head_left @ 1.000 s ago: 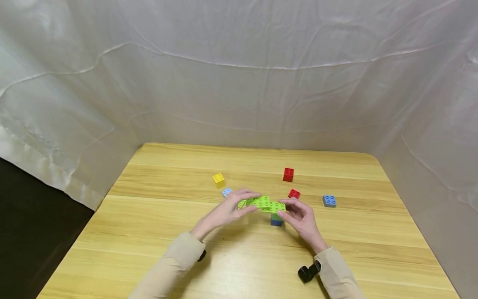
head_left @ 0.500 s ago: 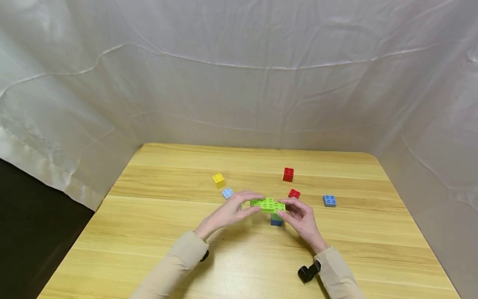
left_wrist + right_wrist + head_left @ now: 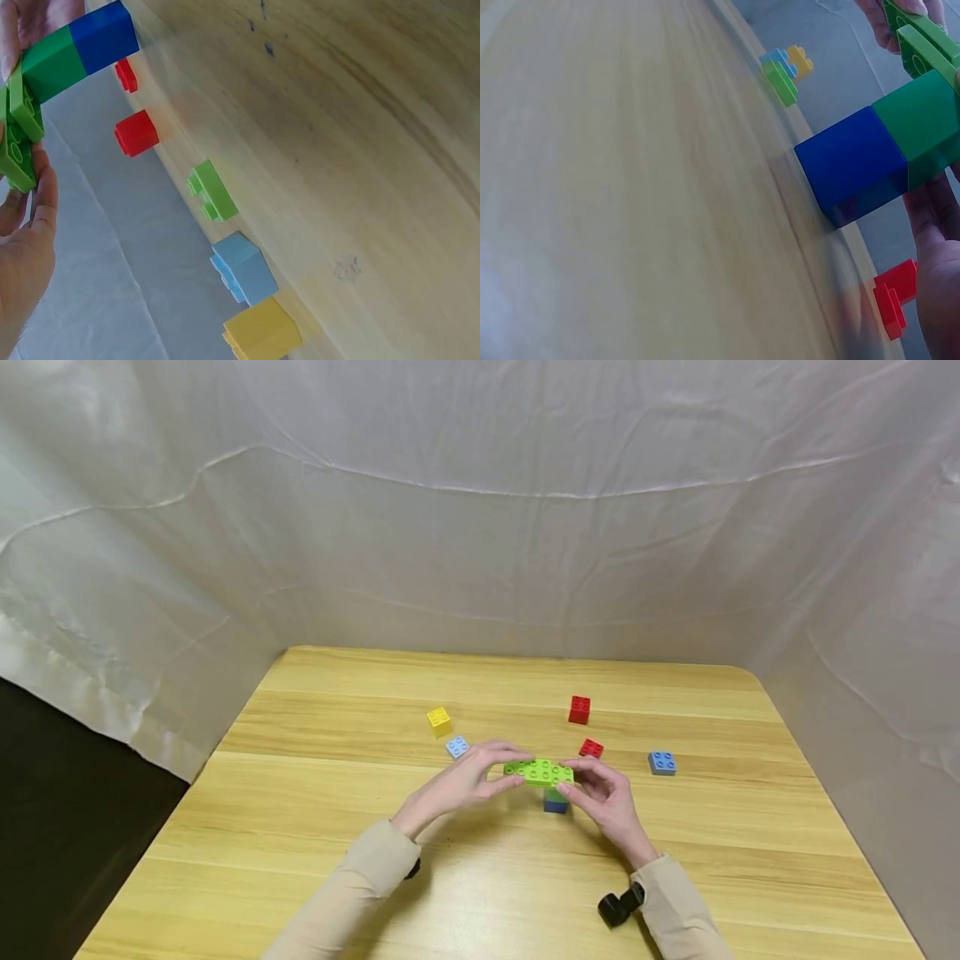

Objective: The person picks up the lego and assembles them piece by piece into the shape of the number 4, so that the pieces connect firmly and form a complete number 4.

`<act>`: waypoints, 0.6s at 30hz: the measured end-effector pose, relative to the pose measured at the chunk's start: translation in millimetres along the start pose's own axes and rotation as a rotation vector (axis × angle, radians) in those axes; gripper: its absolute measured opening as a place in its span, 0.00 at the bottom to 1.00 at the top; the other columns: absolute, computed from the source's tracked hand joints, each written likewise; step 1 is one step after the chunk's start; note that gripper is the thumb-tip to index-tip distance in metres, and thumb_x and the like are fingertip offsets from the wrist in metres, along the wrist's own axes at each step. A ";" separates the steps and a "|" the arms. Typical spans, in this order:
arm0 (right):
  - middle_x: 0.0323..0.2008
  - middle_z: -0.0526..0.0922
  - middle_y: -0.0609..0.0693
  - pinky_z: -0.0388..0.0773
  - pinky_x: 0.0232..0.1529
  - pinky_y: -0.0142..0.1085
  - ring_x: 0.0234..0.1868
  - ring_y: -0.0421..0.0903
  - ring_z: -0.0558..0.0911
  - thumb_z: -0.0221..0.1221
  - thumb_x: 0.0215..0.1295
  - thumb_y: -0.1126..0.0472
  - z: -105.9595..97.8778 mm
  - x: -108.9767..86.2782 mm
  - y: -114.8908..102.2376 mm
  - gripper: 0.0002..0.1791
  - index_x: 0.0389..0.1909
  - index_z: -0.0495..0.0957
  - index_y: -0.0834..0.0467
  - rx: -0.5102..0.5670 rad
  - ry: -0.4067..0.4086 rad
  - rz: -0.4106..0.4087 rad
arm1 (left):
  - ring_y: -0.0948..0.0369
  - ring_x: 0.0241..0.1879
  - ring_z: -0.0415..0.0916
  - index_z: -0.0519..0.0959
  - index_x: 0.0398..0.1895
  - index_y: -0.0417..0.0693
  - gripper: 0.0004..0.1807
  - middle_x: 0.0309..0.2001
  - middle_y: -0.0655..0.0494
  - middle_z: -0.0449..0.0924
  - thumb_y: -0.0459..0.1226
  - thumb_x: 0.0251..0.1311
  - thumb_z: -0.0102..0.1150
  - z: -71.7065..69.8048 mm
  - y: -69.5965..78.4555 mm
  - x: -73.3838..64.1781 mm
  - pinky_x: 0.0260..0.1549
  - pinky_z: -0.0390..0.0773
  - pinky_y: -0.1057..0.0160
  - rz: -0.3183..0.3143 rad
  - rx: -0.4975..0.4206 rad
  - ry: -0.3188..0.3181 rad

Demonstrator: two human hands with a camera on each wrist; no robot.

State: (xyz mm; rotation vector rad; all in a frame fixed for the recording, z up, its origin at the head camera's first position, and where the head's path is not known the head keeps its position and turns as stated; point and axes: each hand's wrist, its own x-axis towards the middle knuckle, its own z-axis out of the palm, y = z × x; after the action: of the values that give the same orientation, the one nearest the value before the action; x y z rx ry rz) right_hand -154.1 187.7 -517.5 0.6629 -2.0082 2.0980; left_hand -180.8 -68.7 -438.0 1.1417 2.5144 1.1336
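In the head view, a small tower stands on the table: a blue brick, a green brick over it, then a flat lime brick sticking out to the left. My right hand grips the right end of this lime brick between thumb and fingers. My left hand pinches a second lime brick, whose right end overlaps the first from above. The left wrist view shows the hollow undersides of both lime bricks. I cannot tell whether their studs are fully pressed together.
Behind the hands lie a yellow brick, a light blue brick, two red bricks and a blue brick at right. Another lime brick, beside the light blue one, shows in the left wrist view. A grey cloth surrounds the table.
My left hand has moved slightly right with its lime brick and lowered it over the end of the other. The right hand and the tower have stayed in place.
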 end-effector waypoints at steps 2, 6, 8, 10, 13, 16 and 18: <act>0.50 0.84 0.41 0.82 0.53 0.25 0.49 0.36 0.83 0.61 0.61 0.80 -0.4 0.1 0.3 0.17 0.51 0.75 0.78 -0.001 0.000 -0.002 | 0.51 0.62 0.77 0.76 0.65 0.43 0.22 0.62 0.45 0.80 0.39 0.71 0.57 -0.6 0.1 0.2 0.65 0.77 0.52 0.005 0.011 -0.003; 0.50 0.84 0.41 0.83 0.53 0.25 0.49 0.37 0.83 0.61 0.60 0.80 -1.3 0.2 1.2 0.17 0.51 0.75 0.78 -0.004 0.004 -0.011 | 0.53 0.60 0.78 0.76 0.65 0.43 0.22 0.60 0.46 0.80 0.39 0.72 0.57 -1.6 0.5 0.8 0.63 0.79 0.53 0.010 0.022 -0.014; 0.50 0.84 0.42 0.83 0.52 0.25 0.49 0.37 0.83 0.61 0.60 0.81 -1.4 0.0 1.4 0.17 0.51 0.75 0.78 -0.001 0.005 -0.019 | 0.53 0.60 0.78 0.76 0.65 0.43 0.22 0.60 0.46 0.80 0.39 0.71 0.57 -2.1 0.4 1.3 0.63 0.79 0.53 0.011 0.029 -0.020; 0.50 0.84 0.42 0.83 0.52 0.25 0.49 0.37 0.83 0.61 0.60 0.81 -1.3 -0.2 1.6 0.17 0.51 0.75 0.79 0.002 0.004 -0.025 | 0.54 0.59 0.78 0.76 0.66 0.43 0.22 0.60 0.47 0.80 0.39 0.71 0.58 -2.5 0.2 1.6 0.63 0.79 0.54 0.011 0.040 -0.027; 0.50 0.84 0.42 0.83 0.52 0.26 0.49 0.37 0.83 0.61 0.60 0.81 -1.3 -0.3 1.8 0.17 0.51 0.75 0.79 0.004 0.004 -0.031 | 0.53 0.60 0.78 0.76 0.65 0.43 0.22 0.60 0.47 0.80 0.38 0.70 0.58 -2.4 -1.4 2.0 0.64 0.78 0.52 0.014 0.033 -0.028; 0.49 0.84 0.42 0.83 0.52 0.26 0.48 0.37 0.83 0.61 0.60 0.81 -1.5 -0.4 2.2 0.17 0.50 0.75 0.79 0.003 0.003 -0.031 | 0.53 0.61 0.78 0.76 0.64 0.44 0.21 0.61 0.48 0.80 0.38 0.70 0.59 -0.9 -3.2 2.8 0.65 0.77 0.51 0.017 0.012 -0.016; 0.49 0.85 0.42 0.83 0.53 0.26 0.48 0.37 0.84 0.61 0.59 0.82 -1.4 -0.5 2.1 0.17 0.50 0.75 0.79 0.005 0.002 -0.034 | 0.54 0.61 0.78 0.77 0.63 0.46 0.21 0.61 0.50 0.81 0.40 0.69 0.60 1.5 -4.9 4.2 0.66 0.76 0.52 0.019 -0.002 -0.004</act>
State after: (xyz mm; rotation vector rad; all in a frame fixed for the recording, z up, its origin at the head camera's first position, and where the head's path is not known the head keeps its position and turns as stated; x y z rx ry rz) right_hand -154.8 189.0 -519.7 0.6911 -1.9769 2.0848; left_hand -185.9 -67.0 -441.8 1.1678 2.5040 1.1377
